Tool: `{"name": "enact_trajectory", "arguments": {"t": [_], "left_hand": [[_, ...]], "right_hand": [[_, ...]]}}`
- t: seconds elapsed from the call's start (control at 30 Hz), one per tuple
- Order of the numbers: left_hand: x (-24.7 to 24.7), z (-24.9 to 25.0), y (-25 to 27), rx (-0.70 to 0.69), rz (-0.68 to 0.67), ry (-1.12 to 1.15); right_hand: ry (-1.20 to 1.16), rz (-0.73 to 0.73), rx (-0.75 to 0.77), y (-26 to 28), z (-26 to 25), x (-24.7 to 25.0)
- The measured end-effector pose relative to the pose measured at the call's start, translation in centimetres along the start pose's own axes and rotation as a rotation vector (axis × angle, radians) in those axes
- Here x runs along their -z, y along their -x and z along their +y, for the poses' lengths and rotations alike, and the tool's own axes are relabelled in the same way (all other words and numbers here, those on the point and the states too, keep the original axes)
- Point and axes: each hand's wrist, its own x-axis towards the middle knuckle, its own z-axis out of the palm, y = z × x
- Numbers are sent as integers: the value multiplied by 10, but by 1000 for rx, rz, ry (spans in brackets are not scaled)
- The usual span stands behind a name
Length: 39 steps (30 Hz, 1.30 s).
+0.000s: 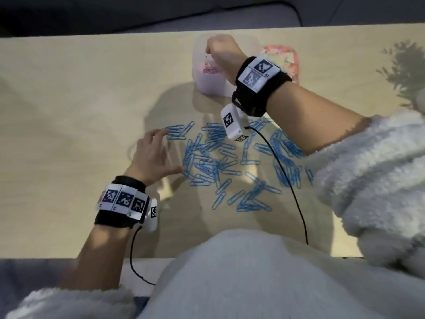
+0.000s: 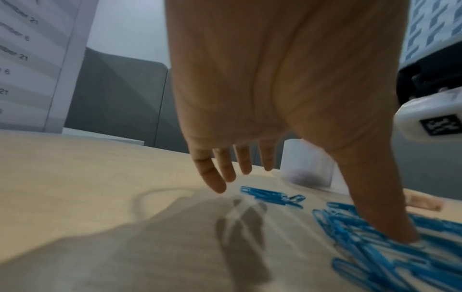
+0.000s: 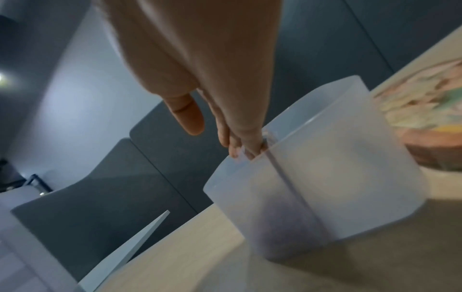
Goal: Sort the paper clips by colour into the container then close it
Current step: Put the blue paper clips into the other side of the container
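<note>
Right hand (image 1: 222, 50) over the container (image 3: 325, 177), fingertips in its rim (grip hidden) — left hand (image 1: 151, 155), fingers spread, should rake blue clips (image 1: 220, 162) together.

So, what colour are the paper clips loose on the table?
Blue paper clips; the head view shows it best.

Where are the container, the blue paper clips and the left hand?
container (image 3: 337, 177): right wrist view, on its frosted side wall.
blue paper clips (image 1: 207, 162): head view, middle of the loose pile.
left hand (image 1: 149, 155): head view, on the back of the hand.
</note>
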Motion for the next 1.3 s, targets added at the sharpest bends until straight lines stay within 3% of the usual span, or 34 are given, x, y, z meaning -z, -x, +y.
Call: {"name": "enact_trajectory", "arguments": {"t": [0.17,0.23,0.33,0.43,0.5,0.57,0.63,0.7,0.77,0.83,0.9,1.03,1.3], "left_hand": [[-4,3,-13,-28,-57,-76],[-8,8,-16,-70,-60,-119],[-22,22,-13,-119,-4,-112],[-42,42,-9,-172,47,-120],[-52,54,-8,-222,40,-119],[-57,62,-6,-275,-9,-71],[-53,61,-6,-301,-22,11],[-44,54,-8,-265,29,60],[-36,46,-13,-233,71,21],[-30,46,-20,-205,41,-32],[-27,54,-27,-193,-31,-68],[-34,74,-37,-209,-146,-149],[-53,103,-35,-254,-199,-61]], "right_hand": [[95,120,344,36,19,-1],[226,12,397,57,44,1],[746,-144,347,76,102,2],[1109,-64,415,91,146,-2],[1121,-74,484,104,158,-5],[990,-110,524,116,163,4],[807,6,485,122,161,33],[762,273,322,114,167,81],[811,477,58,105,180,133],[860,533,-204,101,193,172],[845,506,-282,100,197,184],[859,370,-88,106,184,153],[902,69,209,129,177,73]]}}
